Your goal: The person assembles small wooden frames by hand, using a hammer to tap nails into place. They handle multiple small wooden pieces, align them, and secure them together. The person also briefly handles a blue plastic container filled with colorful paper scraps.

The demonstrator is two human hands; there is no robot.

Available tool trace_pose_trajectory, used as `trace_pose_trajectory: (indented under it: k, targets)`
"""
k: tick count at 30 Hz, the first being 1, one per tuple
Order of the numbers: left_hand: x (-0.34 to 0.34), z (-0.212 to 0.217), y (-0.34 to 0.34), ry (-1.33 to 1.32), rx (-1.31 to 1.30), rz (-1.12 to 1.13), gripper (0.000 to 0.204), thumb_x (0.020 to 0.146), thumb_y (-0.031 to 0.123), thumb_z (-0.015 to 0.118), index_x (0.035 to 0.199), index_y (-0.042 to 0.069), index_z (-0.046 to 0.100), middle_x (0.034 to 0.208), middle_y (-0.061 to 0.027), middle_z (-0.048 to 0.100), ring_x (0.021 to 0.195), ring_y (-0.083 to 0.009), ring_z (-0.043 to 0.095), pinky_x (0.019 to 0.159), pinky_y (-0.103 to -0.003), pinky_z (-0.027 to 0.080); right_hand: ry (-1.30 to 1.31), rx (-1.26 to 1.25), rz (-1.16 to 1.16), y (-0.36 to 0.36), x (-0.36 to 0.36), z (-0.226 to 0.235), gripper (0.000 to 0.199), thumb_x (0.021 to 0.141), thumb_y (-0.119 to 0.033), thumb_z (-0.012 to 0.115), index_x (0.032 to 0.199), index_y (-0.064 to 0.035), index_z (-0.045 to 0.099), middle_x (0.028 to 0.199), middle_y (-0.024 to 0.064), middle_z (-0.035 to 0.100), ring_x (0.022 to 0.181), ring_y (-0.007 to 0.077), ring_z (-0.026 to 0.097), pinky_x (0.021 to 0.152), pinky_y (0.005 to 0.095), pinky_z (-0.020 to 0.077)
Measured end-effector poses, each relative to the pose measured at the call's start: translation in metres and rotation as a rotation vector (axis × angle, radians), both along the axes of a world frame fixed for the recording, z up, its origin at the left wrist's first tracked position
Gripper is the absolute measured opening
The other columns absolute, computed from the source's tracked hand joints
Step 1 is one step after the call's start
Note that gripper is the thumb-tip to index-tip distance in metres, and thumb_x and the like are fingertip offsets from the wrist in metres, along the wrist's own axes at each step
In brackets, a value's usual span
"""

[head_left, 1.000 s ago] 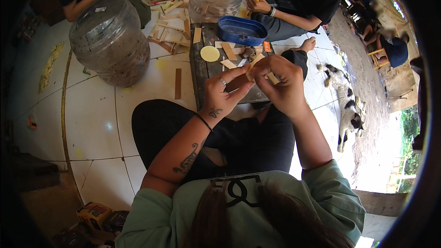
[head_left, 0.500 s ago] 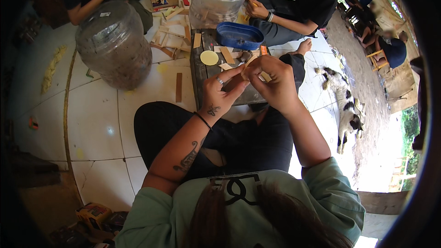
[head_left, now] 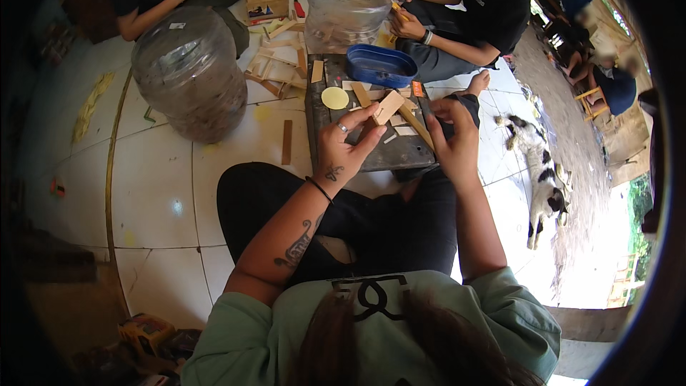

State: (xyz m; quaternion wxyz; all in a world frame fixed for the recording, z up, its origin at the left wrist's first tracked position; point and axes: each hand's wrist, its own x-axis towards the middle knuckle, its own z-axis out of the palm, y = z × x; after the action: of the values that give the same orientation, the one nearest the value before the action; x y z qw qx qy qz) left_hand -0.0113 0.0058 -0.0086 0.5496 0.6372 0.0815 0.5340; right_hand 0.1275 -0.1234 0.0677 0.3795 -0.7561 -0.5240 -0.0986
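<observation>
With its forearm slanting up and rightward, the left hand point(head_left: 343, 144) pinches a small wooden block point(head_left: 389, 108) between thumb and fingers, held up over the near part of the dark bench point(head_left: 379, 160), its long axis slanting from lower left to upper right, the far end pointing away and rightward. The right hand point(head_left: 459, 144), on a nearly upright forearm, is raised apart from the block, fingers bent; whether they grip anything I cannot tell. Beyond lie a pale yellow disc point(head_left: 334, 98) and a blue tub point(head_left: 382, 66).
</observation>
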Motion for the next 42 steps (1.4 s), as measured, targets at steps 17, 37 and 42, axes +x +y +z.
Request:
trace_pose_trajectory:
  k: [17, 37, 42]
  targets:
    - [0.004, 0.002, -0.010, 0.019, 0.163, 0.049, 0.038, 0.075, 0.006, 0.075, 0.111, 0.004, 0.064, 0.093, -0.0123, 0.069, 0.082, -0.0175, 0.068, 0.072, -0.028, 0.053, 0.684, -0.167, 0.356, 0.039, 0.007, 0.010, 0.023, 0.092, -0.016, 0.056, 0.108, 0.0005, 0.056, 0.095, 0.0076, 0.059, 0.089, 0.0117, 0.055, 0.077, 0.0244, 0.0445]
    - [0.008, 0.004, -0.002, 0.028, 0.150, -0.007, 0.043, 0.074, 0.010, 0.076, 0.115, 0.006, 0.063, 0.097, -0.0131, 0.068, 0.086, -0.0207, 0.068, 0.073, -0.029, 0.053, 0.299, -0.195, 0.325, 0.051, 0.007, 0.008, 0.027, 0.090, -0.027, 0.060, 0.087, -0.0011, 0.054, 0.054, 0.0079, 0.045, 0.051, 0.0158, 0.043, 0.052, 0.0313, 0.0373]
    - [0.008, 0.004, -0.005, 0.027, 0.119, 0.010, 0.041, 0.073, 0.010, 0.077, 0.112, 0.006, 0.064, 0.095, -0.0129, 0.069, 0.084, -0.0202, 0.068, 0.072, -0.028, 0.053, 0.283, -0.193, 0.314, 0.053, 0.005, 0.008, 0.028, 0.090, -0.028, 0.060, 0.087, -0.0010, 0.054, 0.054, 0.0084, 0.045, 0.050, 0.0172, 0.043, 0.052, 0.0324, 0.0371]
